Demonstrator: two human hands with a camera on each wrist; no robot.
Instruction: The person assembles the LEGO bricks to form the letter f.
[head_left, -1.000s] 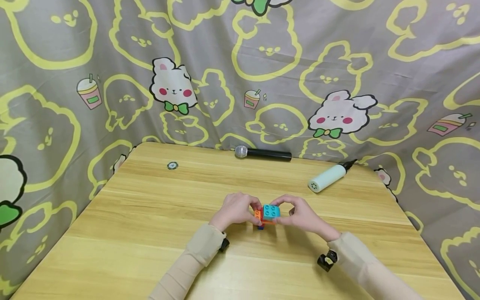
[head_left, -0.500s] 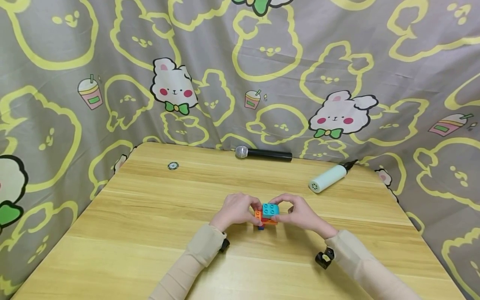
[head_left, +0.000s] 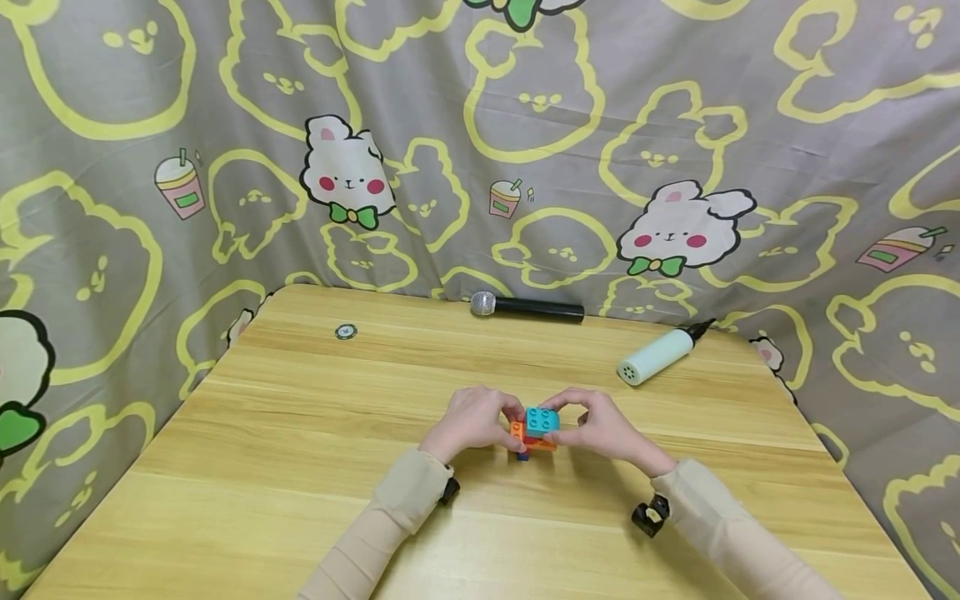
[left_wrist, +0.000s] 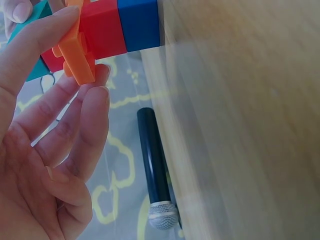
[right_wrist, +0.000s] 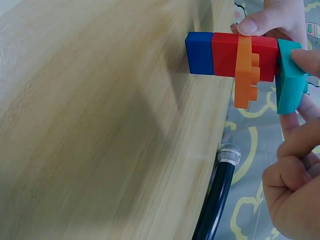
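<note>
Toy building bricks stand stacked upright on the table: a blue brick (right_wrist: 199,53) at the bottom, a red brick (right_wrist: 225,54) on it, then a flat orange brick (right_wrist: 243,75) jutting out sideways, a second red brick (right_wrist: 267,57) and a teal brick (head_left: 542,422) on top. My left hand (head_left: 474,422) pinches the orange brick's end between thumb and fingers. From the other side, my right hand (head_left: 604,427) holds the teal brick, its thumb on the near face. Whether the teal brick is fully pressed down I cannot tell.
Along the table's back edge lies a black microphone (head_left: 536,309) with a silver head. A pale green hand pump (head_left: 657,357) lies at the back right, and a small round chip (head_left: 346,332) at the back left. Behind the table (head_left: 300,467) hangs a patterned curtain (head_left: 427,100).
My right hand and wrist have shifted very slightly left, and a little more of the orange brick shows below the teal one. My left hand keeps its place and grip.
</note>
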